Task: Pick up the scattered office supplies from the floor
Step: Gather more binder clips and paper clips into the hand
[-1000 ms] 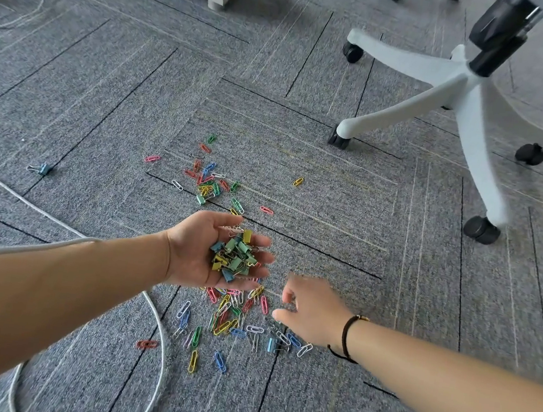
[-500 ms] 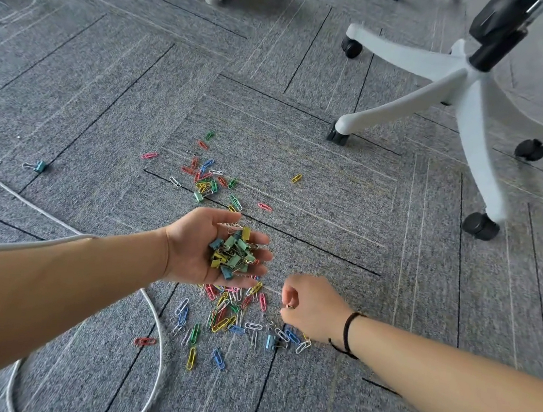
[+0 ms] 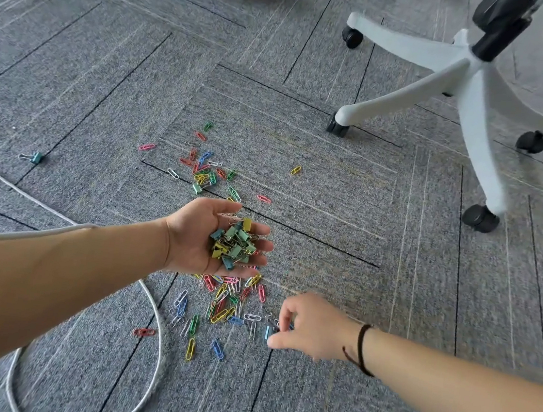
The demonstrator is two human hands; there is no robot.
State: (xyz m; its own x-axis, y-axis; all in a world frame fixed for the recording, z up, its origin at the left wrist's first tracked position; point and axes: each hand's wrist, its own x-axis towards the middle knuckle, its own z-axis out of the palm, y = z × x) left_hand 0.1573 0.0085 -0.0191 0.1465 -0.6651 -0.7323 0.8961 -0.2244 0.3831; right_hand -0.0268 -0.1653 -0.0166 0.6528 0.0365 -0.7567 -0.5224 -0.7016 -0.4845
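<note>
The left hand [image 3: 206, 237] is hovering palm up above the grey carpet floor [image 3: 105, 100], its fingers [image 3: 260, 245] spread wide and cupping a heap of small binder clips [image 3: 233, 244], mostly green with some yellow and blue among them. Directly below and in front of that hand, a dense patch of coloured paper clips [image 3: 222, 306] is lying on the floor. The right hand [image 3: 311, 327] is reaching down at the right edge of this patch, its thumb and forefinger pinching narrowly together at the carpet; they seem to be closing on a clip there, though motion blur is making it hard to tell whether anything is actually between them. A dark cord bracelet [image 3: 360, 348] is circling the right wrist.

A second loose cluster of paper clips [image 3: 204, 172] is lying farther out on the floor, beyond the left hand. One green binder clip [image 3: 34, 157] is sitting alone, well apart to the left, near a white cable [image 3: 158, 339] that is curving across the carpet under the left forearm. The white base of an office chair [image 3: 463, 78] is standing at the upper right on black casters.
</note>
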